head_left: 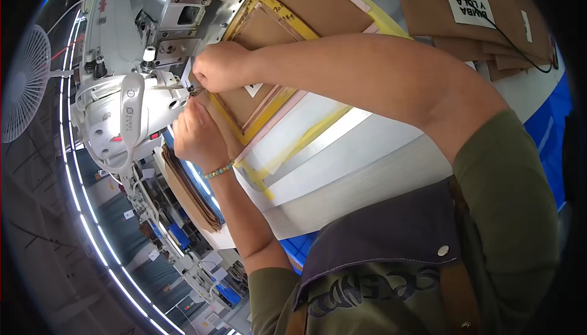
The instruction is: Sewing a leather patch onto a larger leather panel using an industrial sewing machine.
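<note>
Hands meet at the needle area of the white industrial sewing machine (125,99) on the left of the scene. Your right hand (221,66) reaches across from the right, fingers pinched shut on something small and dark at the machine's needle; what it is, you cannot tell from here. Your left hand (194,134), with a beaded bracelet (219,170) at the wrist, comes up from below, its fingertips curled and pressed together just under the right hand, nearly touching it. Both sit over the left corner of the yellow-edged rectangular template frame (269,99), which holds a flat brown piece of material (257,35) and lies on the white tabletop (342,151). Brown flat stacked pieces (483,17) lie far right. A white fan (24,84) stands at the far left edge.
</note>
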### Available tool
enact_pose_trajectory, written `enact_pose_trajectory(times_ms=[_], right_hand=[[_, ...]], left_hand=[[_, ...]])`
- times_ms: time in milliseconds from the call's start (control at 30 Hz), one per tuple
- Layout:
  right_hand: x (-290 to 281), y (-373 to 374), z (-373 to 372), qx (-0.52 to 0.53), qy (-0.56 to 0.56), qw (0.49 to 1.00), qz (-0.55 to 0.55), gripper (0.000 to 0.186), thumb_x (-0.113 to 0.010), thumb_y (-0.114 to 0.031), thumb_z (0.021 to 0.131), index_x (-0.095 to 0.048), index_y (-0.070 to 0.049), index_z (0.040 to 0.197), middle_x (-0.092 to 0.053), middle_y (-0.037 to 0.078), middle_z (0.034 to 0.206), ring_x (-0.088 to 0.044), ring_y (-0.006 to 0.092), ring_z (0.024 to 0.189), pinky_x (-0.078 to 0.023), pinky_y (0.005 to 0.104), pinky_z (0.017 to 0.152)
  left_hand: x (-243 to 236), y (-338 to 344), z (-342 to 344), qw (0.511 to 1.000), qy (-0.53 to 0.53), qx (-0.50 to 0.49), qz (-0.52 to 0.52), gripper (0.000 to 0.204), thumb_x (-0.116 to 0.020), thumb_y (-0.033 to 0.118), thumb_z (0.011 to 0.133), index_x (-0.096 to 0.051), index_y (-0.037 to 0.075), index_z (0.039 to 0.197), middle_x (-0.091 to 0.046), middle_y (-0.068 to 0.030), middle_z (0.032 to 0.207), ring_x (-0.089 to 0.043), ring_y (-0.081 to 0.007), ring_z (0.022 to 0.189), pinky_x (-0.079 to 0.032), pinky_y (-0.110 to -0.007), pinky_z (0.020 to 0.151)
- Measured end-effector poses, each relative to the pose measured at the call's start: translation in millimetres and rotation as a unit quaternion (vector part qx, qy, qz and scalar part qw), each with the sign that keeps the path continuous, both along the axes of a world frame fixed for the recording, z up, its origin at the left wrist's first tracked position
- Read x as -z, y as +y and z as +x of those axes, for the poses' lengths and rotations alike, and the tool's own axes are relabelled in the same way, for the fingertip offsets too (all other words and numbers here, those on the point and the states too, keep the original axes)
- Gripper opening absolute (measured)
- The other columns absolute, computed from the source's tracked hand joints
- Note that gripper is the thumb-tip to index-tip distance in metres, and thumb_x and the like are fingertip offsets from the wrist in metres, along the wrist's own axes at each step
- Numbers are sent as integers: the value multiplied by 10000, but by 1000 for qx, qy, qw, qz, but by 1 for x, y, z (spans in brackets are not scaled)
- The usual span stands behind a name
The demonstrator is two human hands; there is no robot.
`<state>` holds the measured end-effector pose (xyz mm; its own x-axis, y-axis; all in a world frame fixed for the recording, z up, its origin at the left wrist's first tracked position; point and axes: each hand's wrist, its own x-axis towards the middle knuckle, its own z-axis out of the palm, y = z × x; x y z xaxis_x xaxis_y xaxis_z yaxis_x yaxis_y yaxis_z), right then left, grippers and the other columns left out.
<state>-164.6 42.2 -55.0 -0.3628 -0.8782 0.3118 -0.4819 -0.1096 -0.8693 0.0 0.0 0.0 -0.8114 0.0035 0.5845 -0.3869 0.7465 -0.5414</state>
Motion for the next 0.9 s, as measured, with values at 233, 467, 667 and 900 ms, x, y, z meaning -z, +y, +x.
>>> enact_pose_trajectory(times_ms=[233,467,667,900], right_hand=[[5,5,-2,3,18,1000,20,167,-637,-109,750,-772,-111,847,-733,122,834,-718,312,841,-554,446,722],[2,5,-2,1,5,1000,21,161,-638,-115,758,-771,-103,848,-735,127,844,-723,313,865,-561,446,742],[2,4,-1,5,3,1000,-2,132,-613,-142,814,-728,-90,776,-714,141,819,-691,363,805,-553,476,732],[2,-1,-1,-5,13,1000,21,160,-640,-124,764,-774,-96,848,-739,133,846,-725,322,856,-564,450,746]], left_hand=[[10,4,-1,1000,8,-15,25,75,-766,109,874,-749,104,948,-672,-20,758,-638,-204,661,-518,-330,579],[10,4,-3,999,1,-39,31,62,-768,106,870,-764,90,929,-718,-32,792,-660,-212,678,-533,-337,607],[12,1,-6,999,18,-29,23,54,-765,99,876,-756,88,928,-720,-30,793,-665,-212,682,-538,-336,608],[13,-1,-2,999,28,-18,9,43,-768,109,879,-751,93,916,-722,-27,797,-667,-212,686,-538,-341,612]])
